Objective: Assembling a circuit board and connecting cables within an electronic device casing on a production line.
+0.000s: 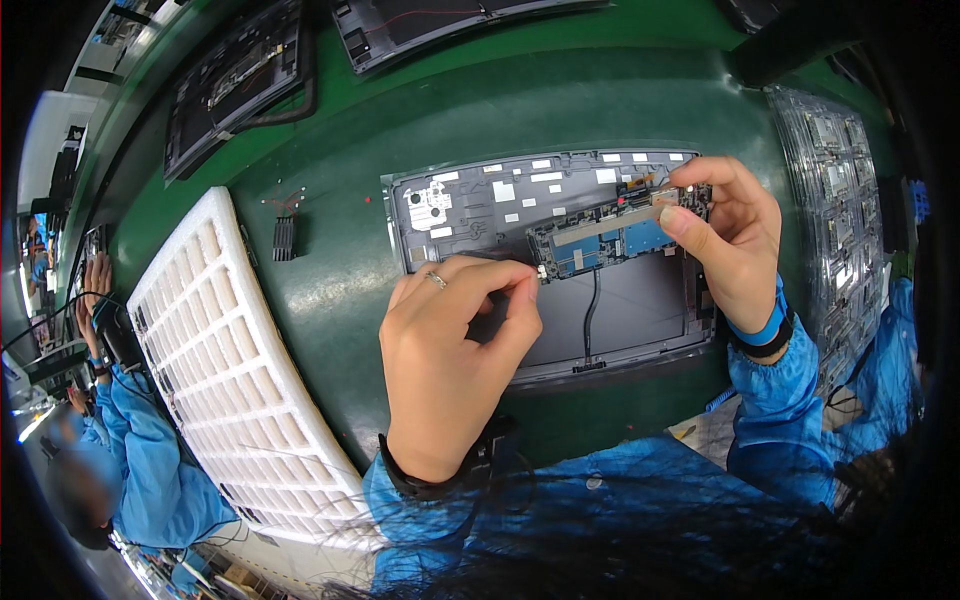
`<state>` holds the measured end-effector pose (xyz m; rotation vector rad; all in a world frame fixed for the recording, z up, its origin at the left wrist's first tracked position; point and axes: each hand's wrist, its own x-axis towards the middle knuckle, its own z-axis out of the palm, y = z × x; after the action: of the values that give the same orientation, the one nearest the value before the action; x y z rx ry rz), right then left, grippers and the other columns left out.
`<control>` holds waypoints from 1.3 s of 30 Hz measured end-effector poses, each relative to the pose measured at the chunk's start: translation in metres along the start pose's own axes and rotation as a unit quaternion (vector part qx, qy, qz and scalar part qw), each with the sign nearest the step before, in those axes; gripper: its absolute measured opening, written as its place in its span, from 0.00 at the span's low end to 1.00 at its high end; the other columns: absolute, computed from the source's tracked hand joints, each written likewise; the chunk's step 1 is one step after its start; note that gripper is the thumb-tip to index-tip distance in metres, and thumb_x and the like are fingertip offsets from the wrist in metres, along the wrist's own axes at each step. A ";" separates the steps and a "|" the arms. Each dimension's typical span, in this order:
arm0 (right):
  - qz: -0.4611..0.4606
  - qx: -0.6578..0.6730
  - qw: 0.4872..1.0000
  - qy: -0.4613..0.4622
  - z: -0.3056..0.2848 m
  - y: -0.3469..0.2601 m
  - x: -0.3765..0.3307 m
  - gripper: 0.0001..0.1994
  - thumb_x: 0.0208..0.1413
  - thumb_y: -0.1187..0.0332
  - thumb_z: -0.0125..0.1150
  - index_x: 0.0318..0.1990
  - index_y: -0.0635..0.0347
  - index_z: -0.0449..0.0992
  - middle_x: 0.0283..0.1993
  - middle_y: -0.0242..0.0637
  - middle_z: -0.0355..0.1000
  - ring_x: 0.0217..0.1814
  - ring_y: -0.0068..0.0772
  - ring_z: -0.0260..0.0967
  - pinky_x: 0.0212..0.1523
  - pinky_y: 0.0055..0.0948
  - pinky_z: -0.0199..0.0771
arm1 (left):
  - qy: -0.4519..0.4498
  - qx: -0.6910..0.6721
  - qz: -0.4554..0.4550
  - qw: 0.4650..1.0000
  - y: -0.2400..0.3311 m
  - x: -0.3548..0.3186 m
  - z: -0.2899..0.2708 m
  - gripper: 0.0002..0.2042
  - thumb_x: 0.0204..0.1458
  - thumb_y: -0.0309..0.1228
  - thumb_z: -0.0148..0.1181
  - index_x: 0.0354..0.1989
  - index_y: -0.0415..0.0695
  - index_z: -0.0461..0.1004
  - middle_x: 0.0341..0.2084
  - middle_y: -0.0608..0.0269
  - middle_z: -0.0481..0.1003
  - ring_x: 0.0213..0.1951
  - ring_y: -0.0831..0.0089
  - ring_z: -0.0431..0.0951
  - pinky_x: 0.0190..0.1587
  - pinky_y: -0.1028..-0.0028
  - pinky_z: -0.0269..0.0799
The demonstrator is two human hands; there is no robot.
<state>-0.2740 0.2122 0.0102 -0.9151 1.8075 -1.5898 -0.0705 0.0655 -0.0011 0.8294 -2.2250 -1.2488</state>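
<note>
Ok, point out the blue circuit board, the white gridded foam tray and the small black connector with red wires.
blue circuit board (610, 243), head view, its middle.
white gridded foam tray (235, 370), head view, centre grid.
small black connector (284, 238), head view, its body.

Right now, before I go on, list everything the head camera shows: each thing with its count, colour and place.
laptop base shell: one, grey, centre of the belt, open side up
circuit board: one, dark with blue patches, upper right part of the shell
green belt: one, under everything
white grid tray: one, left of the shell
small black connector with red wires: one, between tray and shell
other laptop shells: two, dark, far edge of the belt
clear blister trays: one stack, far right
co-worker in blue sleeves: one, far left
left hand: grip pinched at the board's left end
right hand: grip pinching the board's right end
</note>
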 end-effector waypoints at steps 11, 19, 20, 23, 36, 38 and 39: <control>-0.021 -0.014 1.000 -0.010 0.002 -0.003 -0.004 0.14 0.58 0.80 0.68 0.50 0.69 0.75 0.45 0.41 0.78 0.45 0.23 0.76 0.43 0.20 0.76 | 0.027 0.075 0.015 0.997 0.001 0.000 0.001 0.04 0.47 0.26 0.70 0.31 0.43 0.81 0.26 0.64 0.81 0.25 0.70 0.72 0.38 0.71 0.65; -0.034 -0.015 0.999 -0.014 0.002 -0.001 -0.002 0.14 0.58 0.80 0.68 0.50 0.69 0.75 0.44 0.41 0.78 0.43 0.22 0.76 0.41 0.20 0.76 | 0.020 0.090 0.040 0.995 -0.003 0.000 0.002 0.05 0.49 0.26 0.69 0.32 0.43 0.81 0.28 0.63 0.81 0.26 0.68 0.73 0.39 0.70 0.66; -0.028 -0.013 0.999 -0.012 0.002 -0.001 -0.002 0.14 0.58 0.79 0.68 0.50 0.69 0.75 0.44 0.40 0.78 0.43 0.22 0.76 0.40 0.19 0.76 | 0.025 0.092 0.048 0.994 -0.004 0.000 0.003 0.04 0.49 0.26 0.69 0.33 0.43 0.80 0.28 0.63 0.81 0.26 0.68 0.74 0.39 0.70 0.66; 0.004 0.001 1.000 -0.011 0.000 -0.001 0.000 0.14 0.58 0.79 0.69 0.50 0.68 0.75 0.44 0.40 0.79 0.42 0.20 0.75 0.38 0.18 0.74 | 0.019 0.067 0.035 0.997 -0.002 0.000 0.003 0.04 0.50 0.27 0.69 0.33 0.42 0.81 0.28 0.63 0.81 0.27 0.69 0.74 0.39 0.70 0.66; 0.014 0.016 1.000 -0.005 -0.003 0.002 0.003 0.14 0.58 0.78 0.68 0.51 0.68 0.75 0.44 0.39 0.79 0.41 0.18 0.74 0.37 0.17 0.73 | 0.003 0.054 0.045 0.997 -0.005 0.003 0.000 0.05 0.49 0.24 0.71 0.34 0.44 0.82 0.29 0.67 0.82 0.27 0.71 0.77 0.37 0.71 0.66; 0.030 0.014 0.999 -0.001 -0.002 -0.001 0.001 0.14 0.58 0.78 0.68 0.50 0.68 0.75 0.44 0.39 0.79 0.40 0.19 0.75 0.37 0.17 0.73 | 0.003 0.054 0.048 0.997 -0.006 0.002 0.001 0.05 0.49 0.25 0.71 0.35 0.44 0.82 0.29 0.67 0.82 0.27 0.70 0.77 0.37 0.71 0.66; 0.030 0.014 0.999 -0.002 -0.001 -0.001 0.000 0.14 0.58 0.78 0.68 0.50 0.68 0.75 0.44 0.39 0.79 0.40 0.19 0.75 0.37 0.17 0.73 | 0.004 0.055 0.048 0.997 -0.005 0.002 0.001 0.05 0.49 0.25 0.71 0.35 0.44 0.82 0.29 0.67 0.82 0.27 0.70 0.77 0.37 0.71 0.66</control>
<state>-0.2752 0.2128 0.0112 -0.8423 1.7893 -1.5719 -0.0710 0.0625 -0.0058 0.7564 -2.3160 -1.0860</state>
